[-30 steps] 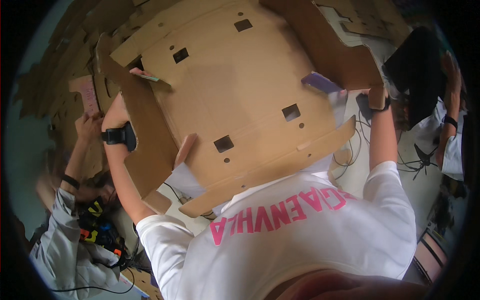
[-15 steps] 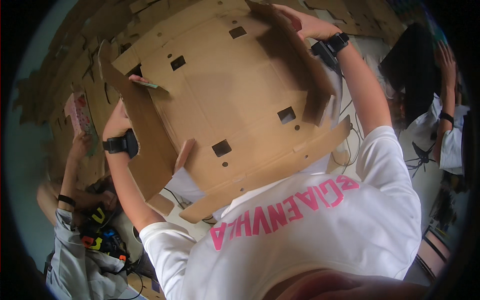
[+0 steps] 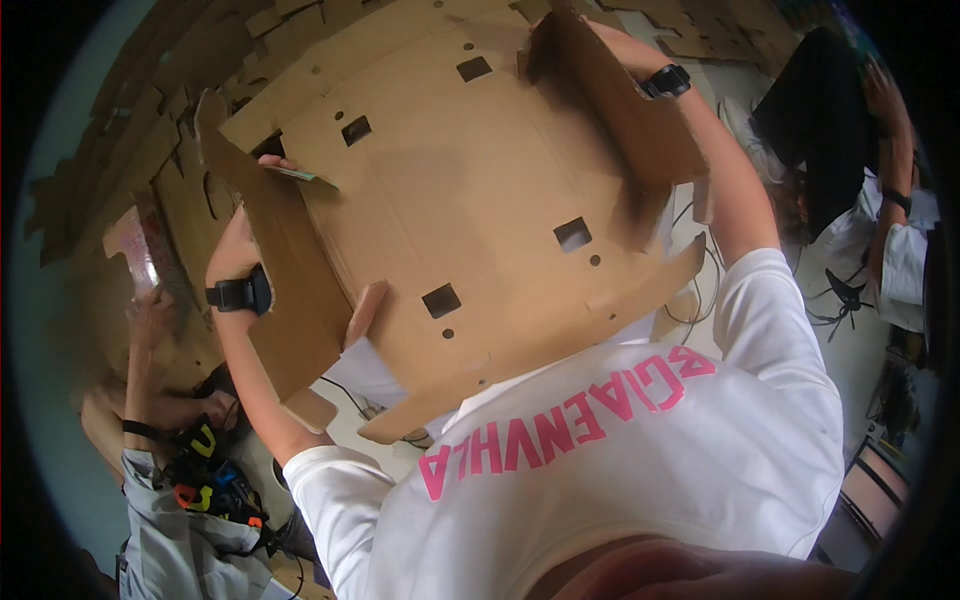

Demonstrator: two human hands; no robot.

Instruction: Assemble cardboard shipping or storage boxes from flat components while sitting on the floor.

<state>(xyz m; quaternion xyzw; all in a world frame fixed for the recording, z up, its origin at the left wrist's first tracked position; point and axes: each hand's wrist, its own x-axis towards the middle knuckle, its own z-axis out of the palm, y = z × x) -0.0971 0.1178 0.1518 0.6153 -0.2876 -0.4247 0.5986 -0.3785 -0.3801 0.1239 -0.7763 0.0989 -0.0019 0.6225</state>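
Note:
A large brown cardboard box blank (image 3: 450,190), with several square holes and small round ones, lies open before me with its side flaps raised. My left hand (image 3: 236,245) is at the outside of the left flap (image 3: 290,270). Its fingertips come through an opening there, beside a small thin card-like piece (image 3: 303,176), so the hand is closed on the cardboard. Behind the raised right flap (image 3: 625,110) is my right hand (image 3: 618,50); the flap hides its fingers. Both my wrists wear black bands.
Flattened cardboard (image 3: 140,150) is heaped along the far left. On the left a person's hand (image 3: 150,318) holds a pink printed piece (image 3: 138,250). At the right sits another person in dark trousers (image 3: 820,130). Black cables (image 3: 700,290) run over the pale floor.
The right flap has swung inward and more of its face shows. My right hand has slipped further behind it. At the left, the other person's pink piece has shifted left and down.

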